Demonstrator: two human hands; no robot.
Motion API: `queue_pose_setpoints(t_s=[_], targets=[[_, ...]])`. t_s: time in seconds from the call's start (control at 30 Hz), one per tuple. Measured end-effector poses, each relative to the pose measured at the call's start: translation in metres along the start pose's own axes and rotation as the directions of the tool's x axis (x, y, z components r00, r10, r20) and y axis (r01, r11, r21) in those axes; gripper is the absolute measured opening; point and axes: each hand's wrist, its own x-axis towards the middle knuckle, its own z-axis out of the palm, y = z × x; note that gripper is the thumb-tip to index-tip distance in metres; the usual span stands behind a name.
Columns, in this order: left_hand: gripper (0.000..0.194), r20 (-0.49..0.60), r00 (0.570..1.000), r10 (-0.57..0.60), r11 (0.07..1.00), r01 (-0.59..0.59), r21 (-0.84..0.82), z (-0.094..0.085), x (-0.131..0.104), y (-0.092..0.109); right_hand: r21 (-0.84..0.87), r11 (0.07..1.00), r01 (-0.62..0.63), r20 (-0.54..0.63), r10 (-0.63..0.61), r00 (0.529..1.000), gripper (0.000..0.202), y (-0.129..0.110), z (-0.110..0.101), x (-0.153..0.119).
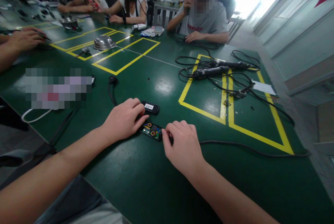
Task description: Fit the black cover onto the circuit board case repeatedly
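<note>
A small black housing with its circuit board (151, 132) exposed lies on the green table between my hands. Copper-coloured coils and several small parts show on the board. My left hand (124, 118) is closed at the housing's left end, thumb along its edge. At the opposite end my right hand (182, 144) pinches the housing near where the cable joins; the fingertips are partly hidden. Just beyond the housing sits a black cover (151, 108) with a white label, close to my left fingers. A black plug (113, 80) on a short cable lies past my left hand.
Corded black electric screwdrivers (211, 72) lie inside yellow tape lines at the right, near scattered screws (227, 103). A black cable (242, 144) runs right from my right hand. A metal bowl (104, 42) stands farther back. Other people sit around the table.
</note>
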Motion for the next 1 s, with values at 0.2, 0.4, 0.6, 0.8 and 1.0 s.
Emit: queue_pose_setpoints(t_s=[0.2,0.4,0.6,0.8,1.0], targets=[[0.047,0.034,0.998,-0.054,0.971,0.061,-0.233,0.005,0.008,-0.017,0.071,0.997,-0.007,-0.042,0.010,0.999,0.018,0.004,0.002,0.001],[0.031,-0.101,0.994,-0.044,0.966,0.017,-0.257,0.008,0.005,-0.018,0.198,0.979,-0.048,-0.031,0.055,0.998,0.031,0.008,0.001,0.003],[0.056,-0.237,0.917,0.321,0.922,-0.360,-0.144,0.007,-0.017,-0.007,0.251,0.966,-0.064,-0.034,0.074,0.997,0.031,0.006,-0.001,0.003],[0.048,-0.142,0.884,0.446,0.858,-0.467,-0.213,0.000,-0.011,-0.005,0.282,0.959,-0.007,-0.009,0.010,1.000,0.034,0.006,-0.003,0.003],[0.040,-0.127,0.887,0.445,0.863,-0.462,-0.205,-0.004,-0.007,0.000,0.278,0.960,0.008,0.014,-0.013,1.000,0.025,0.004,-0.005,0.003]])
